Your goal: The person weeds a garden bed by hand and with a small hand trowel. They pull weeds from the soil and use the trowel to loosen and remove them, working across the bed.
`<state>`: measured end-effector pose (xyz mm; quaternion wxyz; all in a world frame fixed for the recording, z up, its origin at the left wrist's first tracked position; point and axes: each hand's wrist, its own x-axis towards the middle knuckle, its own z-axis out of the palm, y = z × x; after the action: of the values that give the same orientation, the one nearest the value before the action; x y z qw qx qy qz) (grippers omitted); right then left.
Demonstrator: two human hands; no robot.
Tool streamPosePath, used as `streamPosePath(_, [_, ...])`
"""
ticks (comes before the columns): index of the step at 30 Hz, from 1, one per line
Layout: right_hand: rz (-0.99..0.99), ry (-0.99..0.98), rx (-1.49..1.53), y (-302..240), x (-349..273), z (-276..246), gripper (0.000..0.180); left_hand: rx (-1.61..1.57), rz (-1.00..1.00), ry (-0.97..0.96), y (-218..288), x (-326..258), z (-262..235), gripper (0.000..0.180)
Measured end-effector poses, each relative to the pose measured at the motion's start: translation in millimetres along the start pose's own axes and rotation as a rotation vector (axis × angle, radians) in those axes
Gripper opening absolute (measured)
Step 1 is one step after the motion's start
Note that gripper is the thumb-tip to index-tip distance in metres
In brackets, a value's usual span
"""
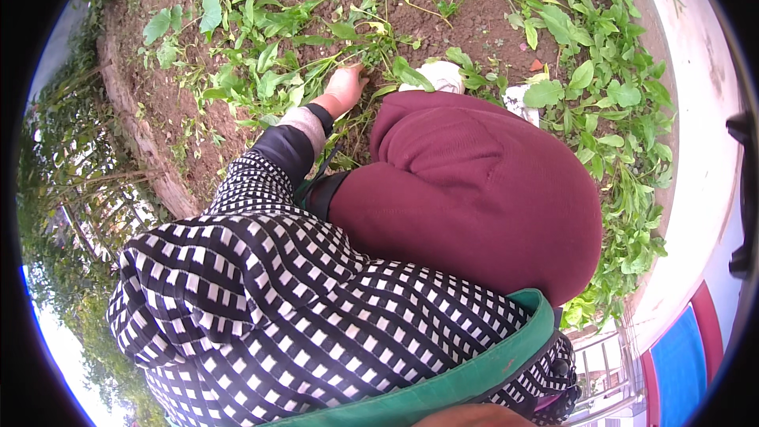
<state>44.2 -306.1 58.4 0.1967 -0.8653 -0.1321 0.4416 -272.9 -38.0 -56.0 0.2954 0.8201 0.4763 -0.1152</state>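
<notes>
Checked cloth [316,308] lies nearest the camera in the head view, running up to the left hand [344,88], the only one that can be made out and so the nearer. Greens [318,69] lie right at its fingers, leaves spreading leftward and ahead; their long axis slants from near left to far right across the fingertips. Stems hide the grip, so I cannot tell whether the fingers are clamped or apart. Maroon trousers [482,182] fill the space to its right.
</notes>
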Motion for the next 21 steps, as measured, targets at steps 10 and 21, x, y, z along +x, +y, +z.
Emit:
streamPosePath(10, [0.011, 0.007, -0.013, 2, 4, 1, 0.03, -0.097, -0.044, 0.24, 12, 38, 13, 0.023])
streamPosePath(21, [-0.02, 0.016, -0.005, 13, 9, -2, 0.03, -0.167, -0.072, -0.034, -5, 24, -15, 0.038])
